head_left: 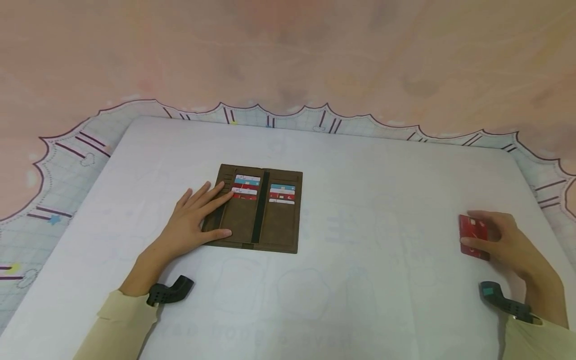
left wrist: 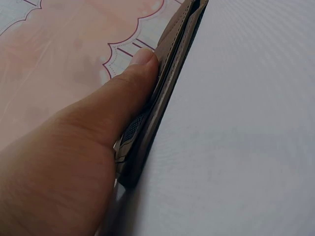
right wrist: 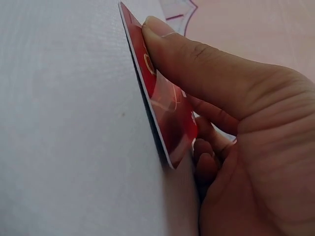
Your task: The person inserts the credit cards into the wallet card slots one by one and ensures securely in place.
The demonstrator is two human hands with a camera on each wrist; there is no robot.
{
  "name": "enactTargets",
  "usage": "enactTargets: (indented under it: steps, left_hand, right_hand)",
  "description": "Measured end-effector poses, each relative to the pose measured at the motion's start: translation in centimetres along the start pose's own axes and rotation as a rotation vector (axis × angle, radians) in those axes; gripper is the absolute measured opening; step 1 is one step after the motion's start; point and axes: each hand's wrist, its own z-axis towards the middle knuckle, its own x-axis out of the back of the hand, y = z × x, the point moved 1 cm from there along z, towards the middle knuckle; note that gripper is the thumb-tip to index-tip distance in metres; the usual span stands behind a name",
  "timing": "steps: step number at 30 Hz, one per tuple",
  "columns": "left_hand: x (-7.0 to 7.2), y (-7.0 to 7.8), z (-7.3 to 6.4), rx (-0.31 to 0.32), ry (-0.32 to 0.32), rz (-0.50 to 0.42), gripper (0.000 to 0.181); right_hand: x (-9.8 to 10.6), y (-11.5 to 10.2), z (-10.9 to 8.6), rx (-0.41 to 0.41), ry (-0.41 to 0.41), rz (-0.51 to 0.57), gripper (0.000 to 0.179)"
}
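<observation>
A brown wallet lies unfolded on the white table, left of centre in the head view. Several blue, red and white cards show in its slots on both halves. My left hand rests on the wallet's left half with fingers spread. Its thumb lies along the near edge in the left wrist view. Far to the right, my right hand grips a red bank card between thumb and fingers, close over the table. In the right wrist view the thumb presses on the face of that card.
The white table has a patterned cloth with a scalloped border along its back and sides. Black wrist cameras sit on the left wrist and the right wrist.
</observation>
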Motion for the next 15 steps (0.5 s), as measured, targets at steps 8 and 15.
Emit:
enactTargets:
  steps: [8, 15]
  left_hand:
    - [0.03, -0.07, -0.01, 0.005, -0.004, 0.0, 0.083]
    - [0.0, -0.17, -0.02, 0.0, -0.002, 0.0, 0.083]
  right_hand:
    - [0.05, -0.12, -0.05, -0.022, 0.024, 0.015, 0.07]
    - [0.39, 0.58, -0.07, -0.051, 0.149, -0.008, 0.063]
